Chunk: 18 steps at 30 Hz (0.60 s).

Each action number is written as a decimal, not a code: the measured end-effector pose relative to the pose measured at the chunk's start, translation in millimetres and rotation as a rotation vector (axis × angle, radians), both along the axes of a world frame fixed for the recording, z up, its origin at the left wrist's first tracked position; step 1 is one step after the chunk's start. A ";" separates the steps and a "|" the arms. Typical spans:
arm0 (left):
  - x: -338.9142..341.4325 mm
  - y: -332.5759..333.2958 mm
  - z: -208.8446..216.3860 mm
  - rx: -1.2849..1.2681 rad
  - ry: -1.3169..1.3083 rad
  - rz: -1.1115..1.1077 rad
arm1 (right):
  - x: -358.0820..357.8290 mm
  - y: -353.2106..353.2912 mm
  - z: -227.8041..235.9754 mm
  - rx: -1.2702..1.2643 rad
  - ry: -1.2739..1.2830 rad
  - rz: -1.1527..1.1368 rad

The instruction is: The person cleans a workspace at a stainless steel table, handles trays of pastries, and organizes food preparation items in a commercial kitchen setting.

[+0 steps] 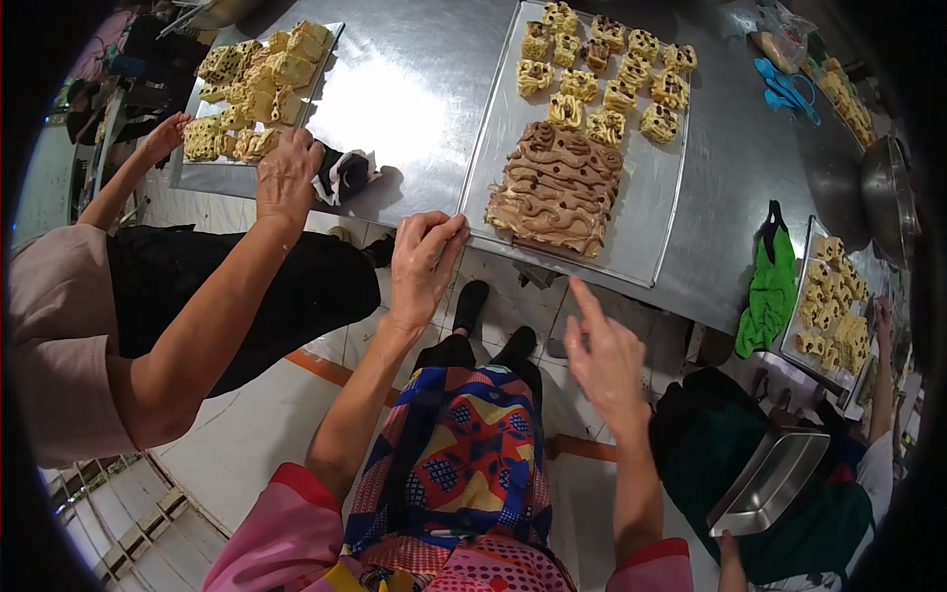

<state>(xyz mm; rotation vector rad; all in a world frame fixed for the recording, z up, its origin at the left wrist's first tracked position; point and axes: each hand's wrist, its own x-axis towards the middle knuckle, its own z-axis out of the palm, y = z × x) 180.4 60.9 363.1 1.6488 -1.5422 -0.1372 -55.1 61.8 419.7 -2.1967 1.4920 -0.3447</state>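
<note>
left hand: the left hand (426,266) is at the near left corner of the tray (646,222); its fingers are bent close together there, but i cannot tell if the grip is clamped on the rim
right hand: the right hand (607,370) is just before the near edge of the tray; the forefinger is stretched, the others are bent, the grip stands apart and nothing is seen in it
brown cake: the brown cake (554,192) lies on the near part of the tray, with wavy cream on top
small cakes: the yellow pieces (619,96) stand behind it, with dark bits
counter: the metal counter (395,109) carries the tray
</note>
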 end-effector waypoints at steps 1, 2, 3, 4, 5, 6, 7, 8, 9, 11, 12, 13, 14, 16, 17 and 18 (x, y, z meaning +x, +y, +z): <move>0.0 -0.3 0.8 -0.005 -0.010 0.002 | 10.0 0.4 -1.9 0.049 -0.052 0.016; 0.1 -0.3 0.3 -0.006 -0.011 0.004 | 18.6 -0.1 -3.8 0.097 -0.104 0.032; 0.6 0.1 -0.2 -0.006 -0.010 0.003 | 26.3 -1.4 -5.2 0.097 -0.107 0.035; 1.3 0.1 -0.2 -0.006 -0.008 0.002 | 33.4 -3.2 -6.6 0.138 -0.108 0.032; 1.2 0.1 -0.4 -0.008 -0.009 0.005 | 38.4 -5.2 -8.7 0.177 -0.106 0.029; 1.3 -0.1 -0.4 -0.012 -0.008 -0.002 | 42.1 -7.4 -11.3 0.189 -0.082 0.036; 1.5 -0.3 -0.4 -0.016 -0.006 -0.009 | 45.1 -8.6 -12.9 0.187 -0.082 0.039; 2.3 0.0 -1.2 -0.016 -0.007 -0.004 | 48.2 -9.8 -15.0 0.194 -0.082 0.047; 3.0 0.2 -2.0 -0.014 -0.004 -0.008 | 50.7 -10.5 -17.1 0.200 -0.083 0.054; 3.4 0.2 -3.1 -0.013 0.001 -0.010 | 53.7 -11.5 -22.9 0.178 -0.073 0.063; 2.9 0.0 -3.3 -0.009 0.002 -0.007 | 54.7 -12.2 -24.3 0.156 -0.064 0.067; 2.2 -0.4 -3.3 -0.005 0.003 -0.005 | 55.7 -13.2 -24.3 0.155 -0.062 0.068; 2.1 -0.2 -2.1 -0.004 0.002 -0.002 | 57.4 -13.7 -24.6 0.151 -0.052 0.076; 1.6 -0.5 0.9 0.004 -0.005 0.002 | 60.1 -15.0 -25.1 0.147 -0.043 0.085; 1.6 -0.7 -0.1 0.005 -0.003 0.003 | 60.6 -15.7 -25.3 0.148 -0.038 0.092; 1.6 -0.9 -1.4 -0.001 0.011 0.000 | 61.1 -16.3 -25.4 0.148 -0.034 0.099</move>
